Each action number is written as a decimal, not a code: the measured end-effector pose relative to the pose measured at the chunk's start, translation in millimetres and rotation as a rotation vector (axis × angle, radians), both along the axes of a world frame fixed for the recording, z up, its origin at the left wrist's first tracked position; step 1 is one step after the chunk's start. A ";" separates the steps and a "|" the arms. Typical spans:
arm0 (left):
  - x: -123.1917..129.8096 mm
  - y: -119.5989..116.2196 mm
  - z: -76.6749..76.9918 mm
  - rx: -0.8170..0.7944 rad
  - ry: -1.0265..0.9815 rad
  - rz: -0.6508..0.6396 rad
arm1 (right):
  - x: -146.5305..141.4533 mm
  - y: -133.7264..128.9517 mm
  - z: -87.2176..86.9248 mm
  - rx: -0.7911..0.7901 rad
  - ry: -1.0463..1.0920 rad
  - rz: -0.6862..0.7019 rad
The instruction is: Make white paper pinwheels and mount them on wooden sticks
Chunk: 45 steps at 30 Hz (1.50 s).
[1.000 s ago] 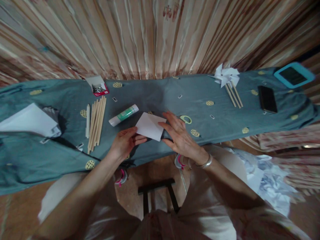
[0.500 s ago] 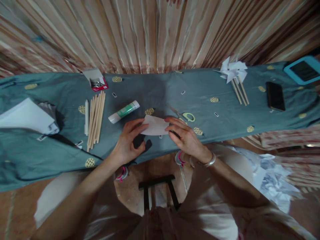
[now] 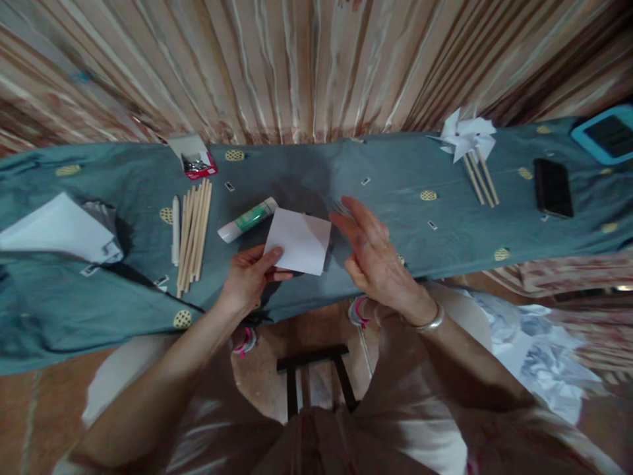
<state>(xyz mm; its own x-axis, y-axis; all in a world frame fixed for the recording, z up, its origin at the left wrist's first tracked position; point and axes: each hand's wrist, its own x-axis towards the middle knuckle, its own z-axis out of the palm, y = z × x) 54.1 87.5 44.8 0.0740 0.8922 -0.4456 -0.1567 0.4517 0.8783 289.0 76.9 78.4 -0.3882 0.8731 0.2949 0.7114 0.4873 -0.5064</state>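
While the white paper [image 3: 298, 241] sits up over the blue cloth [image 3: 316, 178], my left hand [image 3: 247, 280] pinches its near left corner — thumb on top. My right hand [image 3: 373, 257] is off it, fingers loose. The glue stick [image 3: 248, 220] lies just beside the paper — left of it.

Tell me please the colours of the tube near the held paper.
The tube is white and green, in head view.

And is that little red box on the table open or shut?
Open: the red box has its pale lid flap raised, and small shiny pieces show inside.
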 end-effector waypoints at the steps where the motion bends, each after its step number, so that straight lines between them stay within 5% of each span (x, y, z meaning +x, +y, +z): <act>1: 1.4 -0.9 -1.4 -0.035 -0.019 -0.017 | -0.1 -1.1 -6.7 -0.003 -0.058 0.044; 5: 1.8 -6.8 -5.0 -0.066 -0.046 -0.143 | -2.6 -6.6 -26.0 0.026 -0.116 0.112; 8: -9.5 -10.6 -3.9 0.072 0.120 -0.243 | -4.3 -10.1 -28.8 0.033 -0.072 0.129; 13: -34.9 -17.3 -3.0 0.745 0.826 -0.338 | -3.8 -13.1 -31.7 0.013 -0.067 0.156; 15: -36.7 -20.7 -7.3 0.993 0.886 -0.450 | -3.4 -13.7 -35.0 -0.013 -0.054 0.180; 18: -32.3 -24.0 -15.8 1.134 0.898 -0.536 | -3.8 -13.1 -39.3 -0.050 -0.001 0.186; 30: -27.3 -17.4 -24.9 0.905 0.843 -0.403 | -12.9 13.2 -48.9 -0.247 0.224 -0.075; 45: -27.1 -14.1 -27.5 0.766 0.923 -0.397 | -14.9 26.7 -46.2 -0.367 0.250 -0.115</act>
<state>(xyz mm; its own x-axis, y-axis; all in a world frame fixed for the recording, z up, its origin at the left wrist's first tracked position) 27.0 73.4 17.2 0.3332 0.9315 0.1455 0.6825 -0.3448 0.6445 274.1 103.6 32.1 -0.2393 0.9705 0.0306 0.5845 0.1692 -0.7935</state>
